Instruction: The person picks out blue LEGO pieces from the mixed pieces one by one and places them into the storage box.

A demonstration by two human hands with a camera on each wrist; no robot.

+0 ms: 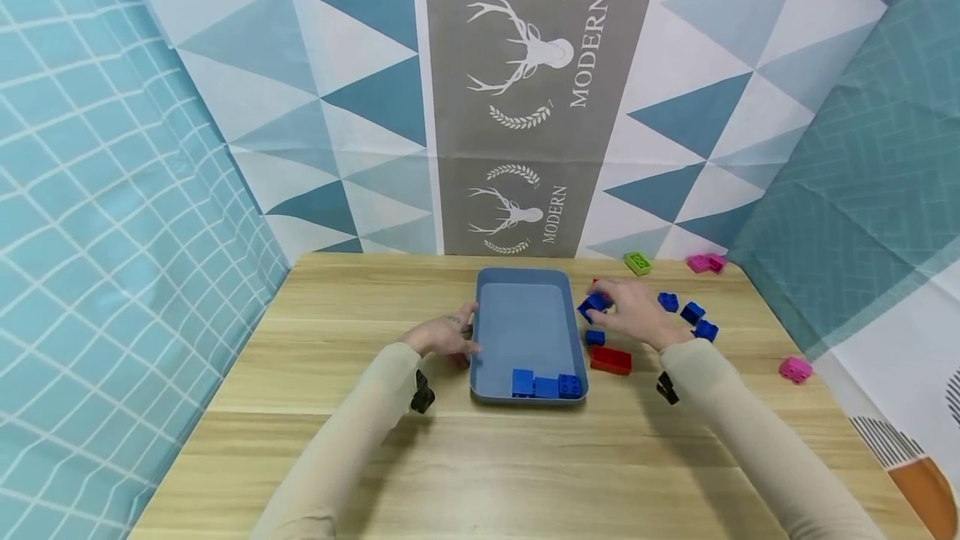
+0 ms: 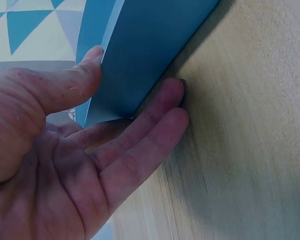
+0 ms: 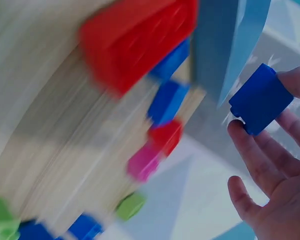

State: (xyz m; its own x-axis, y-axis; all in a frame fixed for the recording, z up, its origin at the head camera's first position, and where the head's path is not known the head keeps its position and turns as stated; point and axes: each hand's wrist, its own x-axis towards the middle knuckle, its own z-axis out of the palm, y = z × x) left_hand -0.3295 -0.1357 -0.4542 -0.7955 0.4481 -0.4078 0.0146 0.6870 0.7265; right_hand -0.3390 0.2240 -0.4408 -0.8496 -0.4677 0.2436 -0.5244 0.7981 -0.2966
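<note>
My right hand [image 1: 637, 313] pinches a blue toy brick [image 3: 262, 100] between thumb and fingertips, just outside the right rim of a shallow grey-blue tray [image 1: 525, 315]. In the right wrist view, the brick is held up near the tray's wall. My left hand [image 1: 444, 334] is at the tray's left side. In the left wrist view, its thumb [image 2: 72, 85] touches the wall near the rim, while the other fingers stretch out along the wall's lower edge. Several blue bricks [image 1: 546, 387] lie inside the tray along its near end.
Right of the tray are a long red brick [image 1: 611, 360] and a small blue brick [image 1: 595, 337]. Farther right lie several blue bricks [image 1: 692, 312]. A green brick [image 1: 637, 263] and pink bricks [image 1: 707, 263] sit by the back edge, another pink brick [image 1: 796, 370] near the right edge.
</note>
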